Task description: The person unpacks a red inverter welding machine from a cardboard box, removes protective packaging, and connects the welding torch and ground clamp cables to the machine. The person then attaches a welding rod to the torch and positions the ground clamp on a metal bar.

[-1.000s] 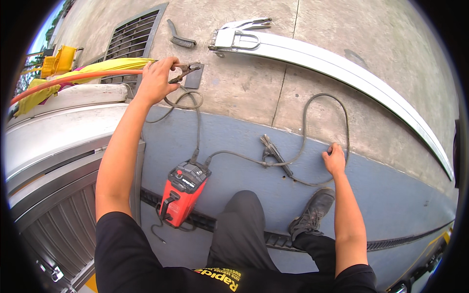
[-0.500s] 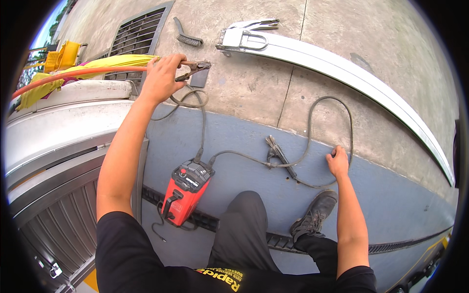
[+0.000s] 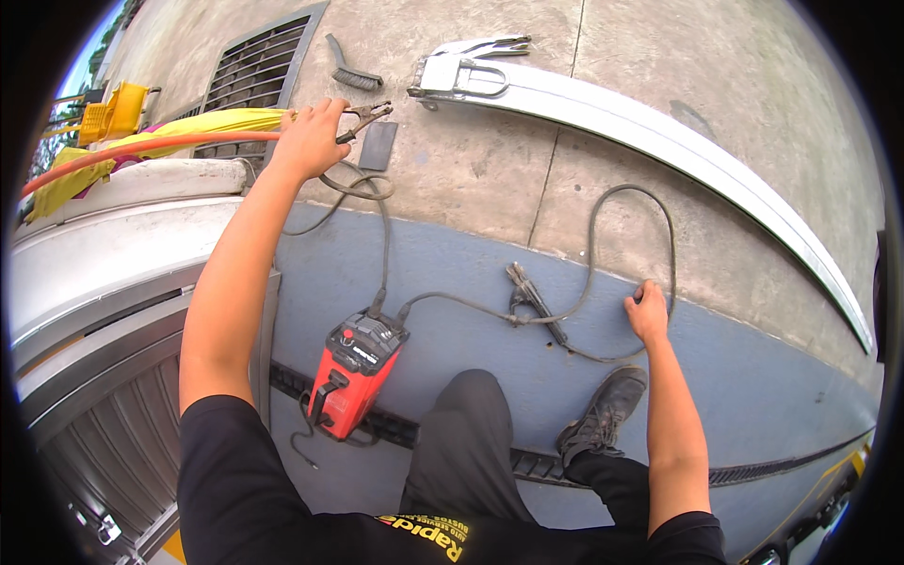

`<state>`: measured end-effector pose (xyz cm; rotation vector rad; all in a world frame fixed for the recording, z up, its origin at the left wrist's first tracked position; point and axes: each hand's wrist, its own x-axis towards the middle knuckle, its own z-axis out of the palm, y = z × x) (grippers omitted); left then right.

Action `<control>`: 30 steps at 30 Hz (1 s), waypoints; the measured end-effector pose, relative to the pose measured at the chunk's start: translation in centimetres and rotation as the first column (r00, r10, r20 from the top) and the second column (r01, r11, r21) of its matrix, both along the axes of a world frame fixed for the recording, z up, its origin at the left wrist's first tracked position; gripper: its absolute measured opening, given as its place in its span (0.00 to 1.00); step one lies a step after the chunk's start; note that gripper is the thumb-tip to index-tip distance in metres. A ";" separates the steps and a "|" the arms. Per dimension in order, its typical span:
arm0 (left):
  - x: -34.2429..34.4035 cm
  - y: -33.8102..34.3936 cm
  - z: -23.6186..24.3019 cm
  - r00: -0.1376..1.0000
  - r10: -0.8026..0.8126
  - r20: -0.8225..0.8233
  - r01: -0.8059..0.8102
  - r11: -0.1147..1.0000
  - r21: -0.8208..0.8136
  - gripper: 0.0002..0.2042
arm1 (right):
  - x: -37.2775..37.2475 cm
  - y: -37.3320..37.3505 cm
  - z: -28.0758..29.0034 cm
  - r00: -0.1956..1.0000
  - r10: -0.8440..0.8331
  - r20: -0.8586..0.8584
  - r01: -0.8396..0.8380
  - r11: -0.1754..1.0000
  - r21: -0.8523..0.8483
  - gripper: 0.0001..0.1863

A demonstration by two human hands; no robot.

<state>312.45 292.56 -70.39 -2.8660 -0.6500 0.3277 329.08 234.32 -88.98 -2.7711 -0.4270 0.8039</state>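
Observation:
My left hand is closed round the handles of a ground clamp, its metal jaws pointing right, above the concrete. Just below the jaws lies a flat dark grey plate. A cable loops below that hand to a red and black portable welding machine, which stands on the blue floor in front of my left knee. Its other cable runs to an electrode holder lying on the blue floor. My right hand is closed, beside the loop of that cable; what its fingers hold, if anything, is hidden.
A long silver metal beam curves across the concrete, with locking pliers at its left end. A wire brush lies by a floor grate. An orange hose and yellow cloth are at left, above a metal gate.
My left hand has tilted the clamp upward, so its jaws are clear of the grey plate and more of the plate shows. The right hand stays in nearly the same place.

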 end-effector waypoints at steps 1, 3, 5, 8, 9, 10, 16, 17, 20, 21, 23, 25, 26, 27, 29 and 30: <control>0.4 0.2 -0.2 1.000 0.006 -0.009 -0.006 1.000 0.013 0.30 | 0.0 0.0 0.0 1.000 -0.003 -0.007 0.003 1.000 -0.007 0.15; 1.7 0.8 -0.5 0.997 0.040 -0.071 -0.037 0.998 0.042 0.31 | 0.0 0.0 0.1 1.000 0.002 -0.012 -0.002 1.000 -0.003 0.15; 3.4 1.2 -0.8 0.992 0.071 -0.107 -0.066 0.996 0.057 0.31 | 0.0 0.1 0.1 1.000 0.005 -0.013 -0.005 1.000 -0.005 0.15; 6.1 1.4 -1.1 0.989 0.076 -0.127 -0.063 0.993 0.103 0.32 | 0.1 0.1 0.1 1.000 0.011 -0.008 -0.011 1.000 -0.014 0.15; 7.0 1.3 -1.1 0.989 0.069 -0.129 -0.052 0.990 0.131 0.32 | 0.1 0.1 0.0 1.000 0.013 -0.004 -0.013 1.000 -0.022 0.15; 7.8 1.3 -1.1 0.988 0.032 -0.152 -0.010 0.989 0.145 0.29 | 0.1 0.1 0.0 1.000 0.009 -0.003 -0.009 0.999 -0.037 0.15; 10.6 1.0 -1.1 0.966 -0.035 -0.255 0.091 0.973 0.212 0.26 | -0.2 0.0 0.2 1.000 -0.020 -0.003 0.020 1.000 0.004 0.14; 10.8 1.0 -1.1 0.965 -0.041 -0.259 0.099 0.972 0.214 0.25 | -0.3 0.0 0.2 1.000 -0.011 0.013 0.011 1.000 0.008 0.14; 11.3 1.2 -0.8 0.956 -0.045 -0.289 0.111 0.970 0.216 0.25 | -0.4 0.1 0.2 0.999 -0.006 0.036 0.006 1.000 0.018 0.14; 11.6 1.2 -0.7 0.950 -0.040 -0.308 0.108 0.972 0.210 0.24 | -0.4 0.1 0.2 0.999 -0.010 0.030 0.010 1.000 0.020 0.14; 11.9 1.2 -0.5 0.942 -0.049 -0.333 0.123 0.971 0.206 0.22 | -0.4 0.1 0.2 0.999 -0.013 0.029 0.012 1.000 0.022 0.14; 11.9 0.9 -0.4 0.931 -0.064 -0.360 0.153 0.962 0.225 0.17 | -0.4 0.1 0.2 1.000 -0.020 0.024 0.019 1.000 0.017 0.14; 11.9 0.7 -0.5 0.931 -0.067 -0.360 0.157 0.961 0.227 0.17 | -0.4 0.1 0.2 0.999 -0.007 0.039 0.006 1.000 0.024 0.14; 11.9 0.4 -0.8 0.927 -0.059 -0.370 0.156 0.958 0.239 0.17 | -0.4 0.1 0.2 0.999 -0.002 0.040 0.002 1.000 0.020 0.15; 11.8 -0.1 -1.4 0.934 -0.080 -0.348 0.183 0.945 0.273 0.18 | -0.4 0.1 0.2 0.999 -0.003 0.041 0.002 1.000 0.022 0.15; 11.8 -0.3 -1.9 0.942 -0.110 -0.318 0.209 0.932 0.296 0.19 | -0.4 0.1 0.2 0.999 -0.008 0.039 0.007 1.000 0.028 0.15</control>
